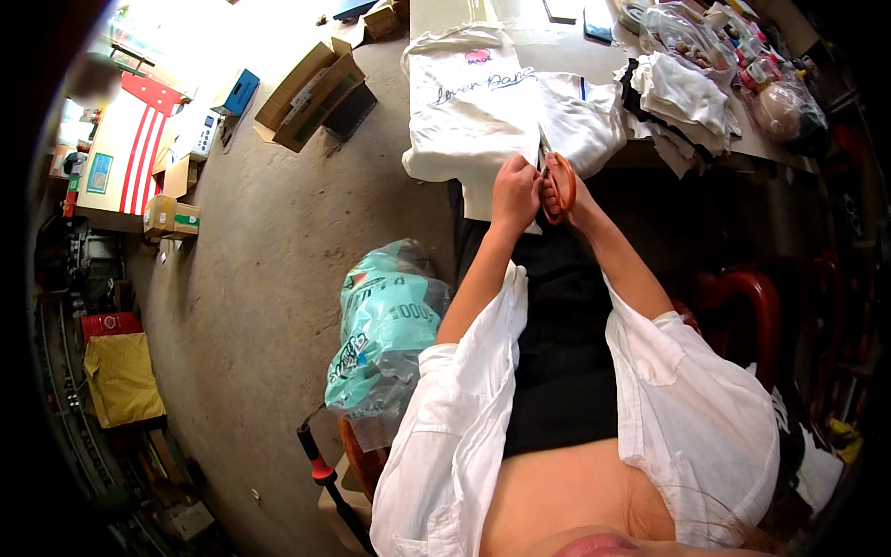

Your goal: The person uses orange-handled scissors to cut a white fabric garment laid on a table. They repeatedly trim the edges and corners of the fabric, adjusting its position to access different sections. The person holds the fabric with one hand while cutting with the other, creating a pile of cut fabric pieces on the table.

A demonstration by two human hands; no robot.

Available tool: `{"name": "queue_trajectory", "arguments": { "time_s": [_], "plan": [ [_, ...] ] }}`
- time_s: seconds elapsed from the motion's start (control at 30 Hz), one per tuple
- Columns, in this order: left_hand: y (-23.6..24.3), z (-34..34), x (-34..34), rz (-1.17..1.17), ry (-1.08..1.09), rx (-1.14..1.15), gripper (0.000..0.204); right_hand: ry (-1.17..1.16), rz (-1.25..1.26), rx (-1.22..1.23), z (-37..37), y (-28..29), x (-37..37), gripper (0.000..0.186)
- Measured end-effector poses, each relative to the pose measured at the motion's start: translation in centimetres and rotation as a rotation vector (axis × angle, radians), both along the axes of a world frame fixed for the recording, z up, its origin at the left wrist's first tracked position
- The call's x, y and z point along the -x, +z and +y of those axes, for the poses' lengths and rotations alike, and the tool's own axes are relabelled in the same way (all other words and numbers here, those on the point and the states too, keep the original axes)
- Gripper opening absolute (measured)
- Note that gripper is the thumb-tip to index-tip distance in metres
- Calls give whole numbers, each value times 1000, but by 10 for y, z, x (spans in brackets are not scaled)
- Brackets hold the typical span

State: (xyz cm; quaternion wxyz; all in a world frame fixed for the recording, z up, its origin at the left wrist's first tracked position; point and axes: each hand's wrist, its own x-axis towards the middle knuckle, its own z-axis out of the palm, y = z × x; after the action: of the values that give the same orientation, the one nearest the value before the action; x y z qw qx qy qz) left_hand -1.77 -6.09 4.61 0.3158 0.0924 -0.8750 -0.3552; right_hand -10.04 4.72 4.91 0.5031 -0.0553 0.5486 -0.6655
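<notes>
A white printed shirt (464,139) lies on the table's near edge, with part of it hanging over toward my lap. My left hand (513,193) is closed on the shirt's cloth at that edge. Right beside it, my right hand (551,199) grips a pair of scissors (567,178) by the orange handles. The blades point away from me into the shirt, between its printed body and the part on the right. How far the blades are apart cannot be made out.
Folded white and black cloths (682,97) are piled right on the table (548,37), beside clear bags of small goods (780,107). A phone (597,23) lies at the far edge. On my left are a cardboard box (311,97) and a teal printed plastic bag (385,320).
</notes>
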Motion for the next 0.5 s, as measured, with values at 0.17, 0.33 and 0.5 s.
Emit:
{"name": "queue_trajectory", "arguments": {
  "time_s": [0.17,0.33,0.5],
  "plan": [
    [-9,2,-5,-20,57,32,6,-94,182,-64,-4,6,-17,46],
    [-6,8,6,-29,254,179,9,-37,288,-92,-2,10,-16,49],
    [-4,-1,16,8,271,292,22,38,271,-187,2,10,-11,42]
  ]
}}
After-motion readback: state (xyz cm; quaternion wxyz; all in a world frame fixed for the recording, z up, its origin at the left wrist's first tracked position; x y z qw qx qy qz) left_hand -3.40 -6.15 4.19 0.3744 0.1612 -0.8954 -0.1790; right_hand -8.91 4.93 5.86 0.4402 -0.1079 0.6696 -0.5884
